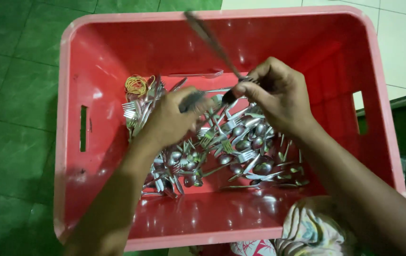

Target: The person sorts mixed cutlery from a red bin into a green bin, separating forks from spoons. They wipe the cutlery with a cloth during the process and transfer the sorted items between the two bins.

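— What's nearest?

— Patterned cloth (pixel 307 230) at the near rim of a red plastic crate (pixel 72 142) on green floor tiles (pixel 13 95).

— And inside?

— A heap of metal spoons and forks (pixel 241 151); yellow rubber bands (pixel 136 85) at the far left.

— The hands?

— Left hand (pixel 169 118) hovers palm-down, fingers curled on a blurred utensil. Right hand (pixel 278 97) has fingers pinched on a bundle of cutlery (pixel 212 42), tilted up and away.

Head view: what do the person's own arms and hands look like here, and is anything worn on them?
Both arms are bare from the picture's lower edge up to the hands: no sleeves, gloves, watch or bracelets show. No rings can be made out on the left hand or the right hand, though motion blur softens the fingers. Patterned pale cloth shows below the right forearm, apparently clothing on the lap, not a sleeve.
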